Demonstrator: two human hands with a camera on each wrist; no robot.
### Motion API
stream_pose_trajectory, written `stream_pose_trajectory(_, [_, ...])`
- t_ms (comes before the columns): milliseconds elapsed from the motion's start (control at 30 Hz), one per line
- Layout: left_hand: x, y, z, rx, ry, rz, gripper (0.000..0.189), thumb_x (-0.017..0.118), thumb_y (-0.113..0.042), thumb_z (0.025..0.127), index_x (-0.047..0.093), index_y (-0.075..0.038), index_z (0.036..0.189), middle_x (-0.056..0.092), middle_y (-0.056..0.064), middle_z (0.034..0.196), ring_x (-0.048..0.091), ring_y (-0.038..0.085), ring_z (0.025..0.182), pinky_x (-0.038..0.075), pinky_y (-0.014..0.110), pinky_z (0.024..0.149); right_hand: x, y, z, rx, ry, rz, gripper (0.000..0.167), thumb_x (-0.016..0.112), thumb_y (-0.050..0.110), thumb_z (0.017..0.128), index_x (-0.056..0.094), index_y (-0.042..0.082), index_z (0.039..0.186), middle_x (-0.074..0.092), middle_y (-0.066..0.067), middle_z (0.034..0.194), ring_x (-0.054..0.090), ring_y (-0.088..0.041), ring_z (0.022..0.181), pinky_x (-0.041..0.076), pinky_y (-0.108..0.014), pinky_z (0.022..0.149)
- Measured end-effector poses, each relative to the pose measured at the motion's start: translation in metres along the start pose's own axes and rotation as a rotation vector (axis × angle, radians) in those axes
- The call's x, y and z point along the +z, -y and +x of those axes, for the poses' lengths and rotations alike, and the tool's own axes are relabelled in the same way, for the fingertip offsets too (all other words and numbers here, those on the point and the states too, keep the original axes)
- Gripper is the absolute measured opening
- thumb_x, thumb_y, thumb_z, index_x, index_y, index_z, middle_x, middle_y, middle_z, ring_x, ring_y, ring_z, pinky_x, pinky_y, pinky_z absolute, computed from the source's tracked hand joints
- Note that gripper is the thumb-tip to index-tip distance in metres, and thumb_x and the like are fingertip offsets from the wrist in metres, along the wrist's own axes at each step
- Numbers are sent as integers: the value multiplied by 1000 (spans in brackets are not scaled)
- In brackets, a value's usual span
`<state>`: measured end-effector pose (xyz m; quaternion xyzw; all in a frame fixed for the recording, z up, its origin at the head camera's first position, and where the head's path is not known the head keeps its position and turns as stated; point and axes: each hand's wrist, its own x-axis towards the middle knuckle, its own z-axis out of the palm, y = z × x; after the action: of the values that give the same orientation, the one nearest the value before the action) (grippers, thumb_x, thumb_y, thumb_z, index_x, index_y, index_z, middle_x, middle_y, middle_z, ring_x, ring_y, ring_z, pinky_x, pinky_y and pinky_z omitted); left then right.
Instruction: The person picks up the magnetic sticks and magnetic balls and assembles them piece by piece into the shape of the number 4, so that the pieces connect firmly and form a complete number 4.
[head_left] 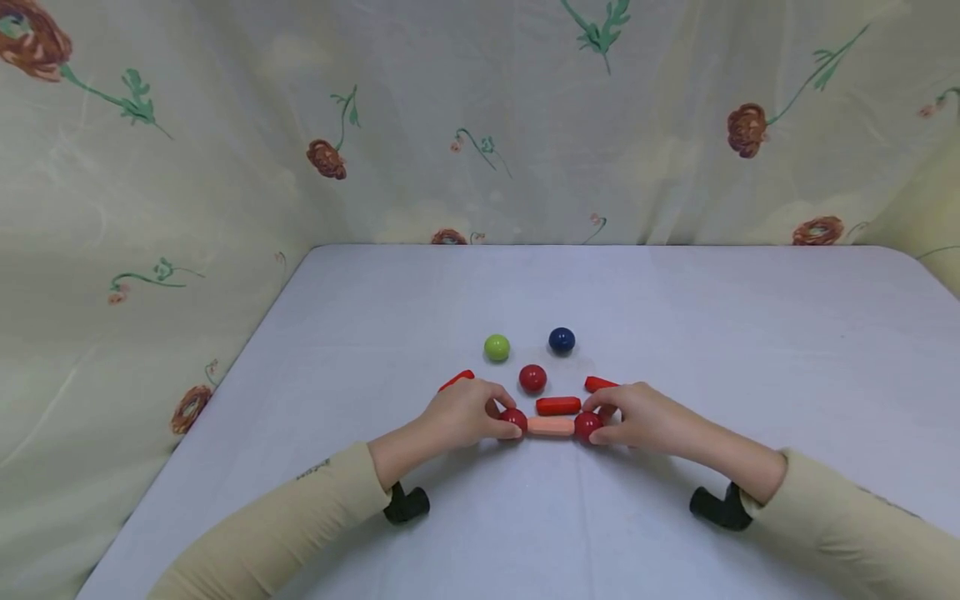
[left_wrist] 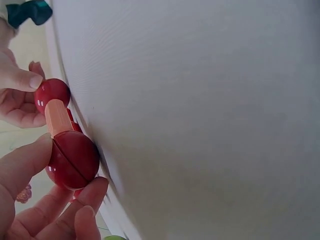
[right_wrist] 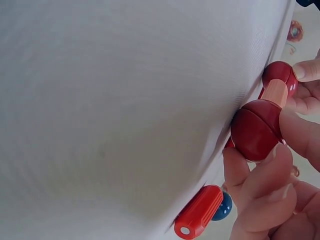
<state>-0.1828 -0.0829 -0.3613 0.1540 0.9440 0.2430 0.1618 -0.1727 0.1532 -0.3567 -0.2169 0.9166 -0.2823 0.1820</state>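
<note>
My left hand (head_left: 468, 412) pinches a dark red ball (head_left: 515, 422) between thumb and fingers. Another dark red ball (head_left: 587, 427) is pinched by my right hand (head_left: 637, 418). A ribbed peach-coloured rod (head_left: 551, 427) lies level between the two balls and meets both of them. In the left wrist view, a thin seam runs round the nearer red ball (left_wrist: 75, 161). Just behind the peach rod is a short red rod (head_left: 558, 406), with a third red ball (head_left: 532, 379) beyond it.
Farther back on the white table (head_left: 375, 292) sit a green ball (head_left: 497, 347) and a dark blue ball (head_left: 562, 340). One red rod (head_left: 456, 380) lies behind my left hand, another red rod (head_left: 600, 384) behind my right. A flowered curtain (head_left: 525, 108) hangs behind the table.
</note>
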Motion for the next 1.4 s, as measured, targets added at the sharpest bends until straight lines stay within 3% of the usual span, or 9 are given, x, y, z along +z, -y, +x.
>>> stream_pose_trajectory(267, [0, 1, -1, -3, 2, 0, 33, 75, -29, 75, 68, -16, 104, 62, -4, 79, 54, 10, 71, 45, 21, 58, 0, 0, 0, -6, 6, 1, 30, 70, 13, 79, 62, 3, 107, 61, -4, 87, 52, -11, 67, 47, -22, 52])
stream_pose_trajectory(433, [0, 2, -3, 26, 25, 20, 32, 74, -29, 77, 66, -17, 105, 64, -3, 88, 55, 10, 76, 46, 19, 61, 0, 1, 1, -19, 11, 12, 31, 69, 12, 79, 62, 3, 108, 61, -4, 88, 52, -10, 63, 47, -23, 52])
stream_pose_trajectory(900, [-16, 25, -17, 332, 302, 78, 32, 69, -19, 81, 65, -24, 113, 64, -11, 102, 54, 4, 87, 45, 16, 75, 3, 9, 7, -86, 33, 4, 34, 70, 11, 79, 63, 9, 113, 60, -2, 91, 49, -7, 55, 44, -22, 52])
stream_pose_trajectory(1067, [-18, 24, -21, 410, 400, 86, 31, 69, -18, 82, 66, -25, 112, 64, -14, 102, 54, 2, 89, 44, 16, 81, 6, 15, 12, -134, 20, -27, 35, 69, 9, 79, 64, 8, 113, 63, -3, 95, 51, -8, 65, 44, -21, 54])
stream_pose_trajectory(1200, [-16, 21, -25, 417, 446, 96, 32, 69, -19, 81, 66, -24, 113, 64, -13, 101, 53, 1, 87, 44, 16, 80, 8, 19, 16, -152, 4, -65, 35, 69, 9, 79, 64, 9, 113, 63, 1, 91, 51, -9, 75, 43, -19, 57])
stream_pose_trajectory(1400, [-14, 18, -29, 392, 436, 122, 33, 70, -21, 81, 66, -25, 113, 64, -13, 99, 53, 2, 85, 44, 16, 78, 5, 21, 19, -143, -10, -63, 32, 68, 8, 80, 65, 10, 111, 64, -1, 93, 52, -11, 76, 44, -20, 58])
